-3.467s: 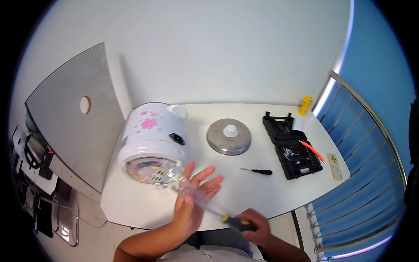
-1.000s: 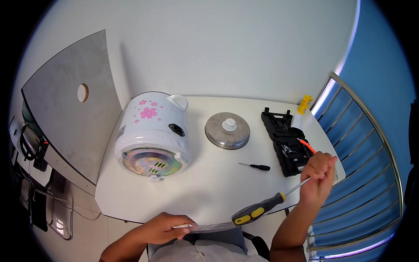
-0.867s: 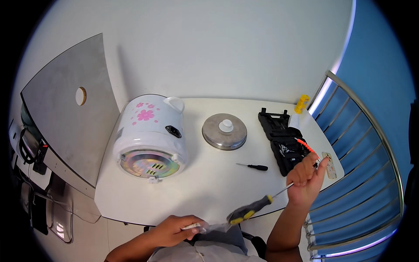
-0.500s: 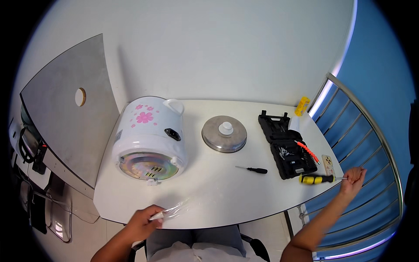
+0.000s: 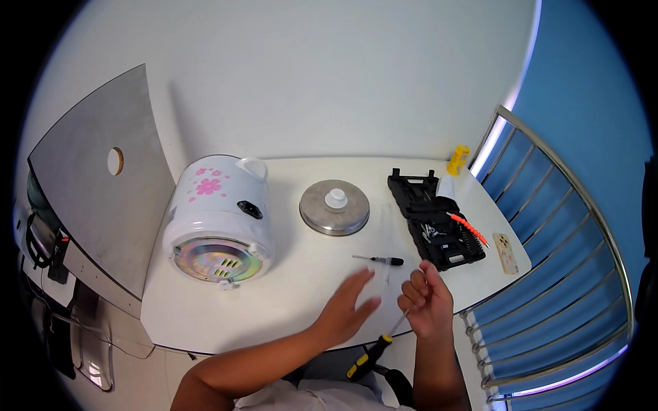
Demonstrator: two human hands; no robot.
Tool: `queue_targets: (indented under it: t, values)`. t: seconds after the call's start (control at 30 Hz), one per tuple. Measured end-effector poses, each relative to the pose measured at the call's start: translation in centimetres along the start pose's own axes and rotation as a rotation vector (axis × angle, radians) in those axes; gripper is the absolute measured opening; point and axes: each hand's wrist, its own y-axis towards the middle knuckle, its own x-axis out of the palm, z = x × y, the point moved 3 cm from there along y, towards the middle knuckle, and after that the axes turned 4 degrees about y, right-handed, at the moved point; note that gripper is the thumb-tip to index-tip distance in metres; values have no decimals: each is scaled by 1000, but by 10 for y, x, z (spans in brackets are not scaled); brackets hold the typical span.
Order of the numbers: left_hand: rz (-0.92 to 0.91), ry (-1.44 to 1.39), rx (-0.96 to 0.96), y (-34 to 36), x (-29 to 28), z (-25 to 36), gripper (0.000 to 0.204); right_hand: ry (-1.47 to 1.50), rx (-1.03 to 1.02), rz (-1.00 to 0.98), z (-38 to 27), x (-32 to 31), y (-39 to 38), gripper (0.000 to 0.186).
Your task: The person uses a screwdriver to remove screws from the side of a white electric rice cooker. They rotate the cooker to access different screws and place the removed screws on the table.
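My left hand [image 5: 346,308] is over the front of the table, fingers apart, with nothing in it. Just beyond its fingertips lies a clear plastic wrapper [image 5: 386,275], faint against the white top and crossing a small black-handled screwdriver [image 5: 391,261]. My right hand [image 5: 430,301] is closed round the thin metal shaft of a larger screwdriver. Its black and yellow handle [image 5: 369,358] hangs down toward my lap, past the table's front edge. The shaft's tip is hidden in my fingers.
A white rice cooker [image 5: 212,212] with pink flowers lies tipped on the left, base toward me. A steel lid [image 5: 319,212] rests mid-table. To the right are an open black tool case [image 5: 445,257], an orange flexible shaft [image 5: 469,229], a phone [image 5: 506,253] and a yellow container [image 5: 458,160].
My left hand has moved right and let go of the clear wrapper, now by the small screwdriver. My right hand has come in from the far right, and the larger screwdriver's handle now points down.
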Motion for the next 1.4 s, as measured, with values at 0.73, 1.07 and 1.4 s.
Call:
queue_targets:
  t: [0.73, 1.07, 1.4]
  values:
    - [132, 379, 197, -69, -191, 76, 60, -1589, -335, -297, 42, 70, 18, 43]
    - [-40, 927, -527, 57, -306, 2, 83, -2167, -557, -590, 22, 130, 61, 32]
    - [-205, 885, -329, 52, -283, 24, 77, -2297, -704, -682, 6, 143, 49, 36]
